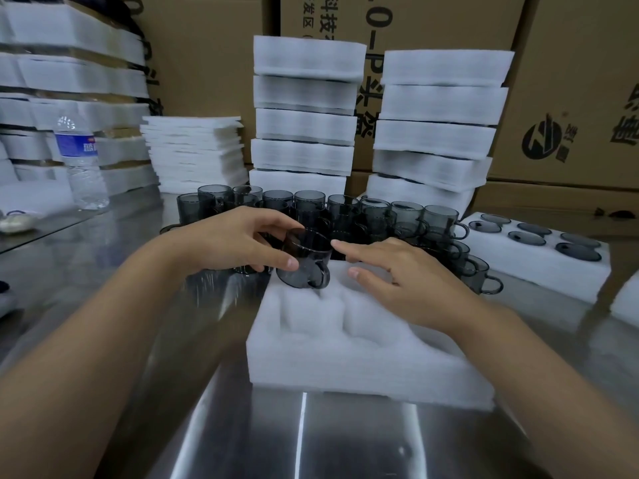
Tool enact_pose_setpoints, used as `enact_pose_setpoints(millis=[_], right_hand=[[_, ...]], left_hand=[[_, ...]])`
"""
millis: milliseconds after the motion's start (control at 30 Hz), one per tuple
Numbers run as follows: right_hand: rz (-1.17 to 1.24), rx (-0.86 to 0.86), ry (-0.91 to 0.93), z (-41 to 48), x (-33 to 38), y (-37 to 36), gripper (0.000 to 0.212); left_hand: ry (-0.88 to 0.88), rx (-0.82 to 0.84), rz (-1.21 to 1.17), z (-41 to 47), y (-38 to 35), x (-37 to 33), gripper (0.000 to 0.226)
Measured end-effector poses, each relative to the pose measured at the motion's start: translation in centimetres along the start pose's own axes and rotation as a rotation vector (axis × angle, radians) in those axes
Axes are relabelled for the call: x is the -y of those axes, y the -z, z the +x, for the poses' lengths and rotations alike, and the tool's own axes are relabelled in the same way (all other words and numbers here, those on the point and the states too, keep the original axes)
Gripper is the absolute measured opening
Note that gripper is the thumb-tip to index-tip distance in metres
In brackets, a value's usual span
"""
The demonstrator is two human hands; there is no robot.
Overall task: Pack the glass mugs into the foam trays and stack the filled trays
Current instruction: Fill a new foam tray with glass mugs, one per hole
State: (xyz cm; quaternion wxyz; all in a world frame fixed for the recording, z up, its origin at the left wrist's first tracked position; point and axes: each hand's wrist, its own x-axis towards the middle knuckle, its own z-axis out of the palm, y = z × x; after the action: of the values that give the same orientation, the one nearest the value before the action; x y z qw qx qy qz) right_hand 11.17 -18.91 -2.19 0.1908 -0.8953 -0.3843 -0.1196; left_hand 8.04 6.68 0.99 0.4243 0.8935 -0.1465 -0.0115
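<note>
Left hand [235, 243] has a smoky glass mug [306, 261], fingers and thumb curled round its body, tilted with the handle facing near, right at the far left corner of the empty foam tray [363, 361]. Right hand [408, 281] hovers over the tray, fingers straight and holding nothing, just beside the mug. A crowd of loose mugs [377, 216] waits behind on the steel surface [345, 444]. A filled tray [553, 274] lies to the right, and two stacks of trays [304, 126] stand far back.
</note>
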Motion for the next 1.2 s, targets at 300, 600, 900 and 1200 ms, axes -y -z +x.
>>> enact_pose_setpoints(millis=[300, 600, 900, 1200], right_hand=[[0.004, -0.012, -0.010, 0.0, 0.2, 0.0, 0.043], [0.009, -0.020, -0.003, 0.0, 0.2, -0.1, 0.042], [0.046, 0.000, -0.004, 0.1, 0.1, -0.1, 0.042], [0.088, 0.057, -0.024, 0.0, 0.7, 0.3, 0.043]], left_hand=[[-0.039, -0.031, -0.011, 0.3, -0.2, 0.6, 0.049], [-0.018, -0.018, 0.002, 0.0, -0.2, 0.2, 0.057], [0.012, -0.012, 0.176, -0.2, 0.1, -0.1, 0.060], [0.064, 0.022, 0.224, -0.3, 0.2, -0.2, 0.049]])
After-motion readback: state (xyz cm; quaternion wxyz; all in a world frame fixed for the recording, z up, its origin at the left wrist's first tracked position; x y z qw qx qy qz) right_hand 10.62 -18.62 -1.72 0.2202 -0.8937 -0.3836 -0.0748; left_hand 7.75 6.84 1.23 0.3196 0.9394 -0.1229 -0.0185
